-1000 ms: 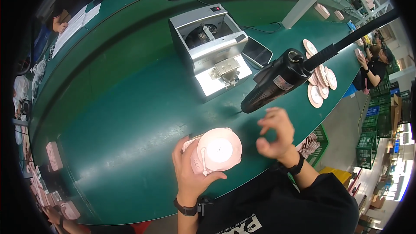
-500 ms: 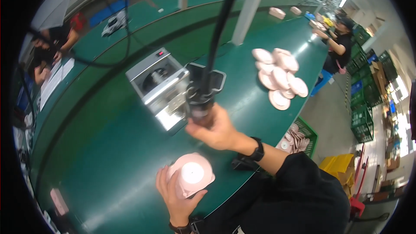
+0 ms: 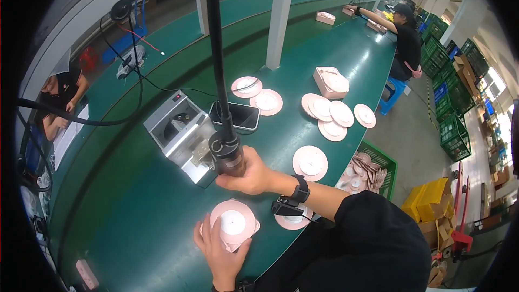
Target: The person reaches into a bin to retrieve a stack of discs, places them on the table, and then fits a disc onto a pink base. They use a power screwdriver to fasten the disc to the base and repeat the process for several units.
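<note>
My right hand (image 3: 250,174) is wrapped around the handle of a black electric screwdriver (image 3: 225,146), which hangs upright from above. The screwdriver is beside the front of a grey screw feeder (image 3: 181,138), and its tip is hidden. Closer to me, my left hand (image 3: 220,249) curls its fingers over a round pink disc with a white centre (image 3: 233,221). That disc sits on a pink casing (image 3: 233,247) on the green bench, with the casing's edge showing beneath. More pink discs (image 3: 310,163) lie to the right of my right hand.
A dark flat rectangle with a pale rim (image 3: 238,117) lies behind the screwdriver. A pink box (image 3: 331,83) stands farther back. A green crate (image 3: 390,176) of pink discs is below the bench's right edge. Co-workers sit at far left and far right; a post (image 3: 280,27) rises behind.
The view has shifted. Pink discs that lay heaped at the right now appear spread over the bench. Both hands keep their holds; the screwdriver remains beside the feeder.
</note>
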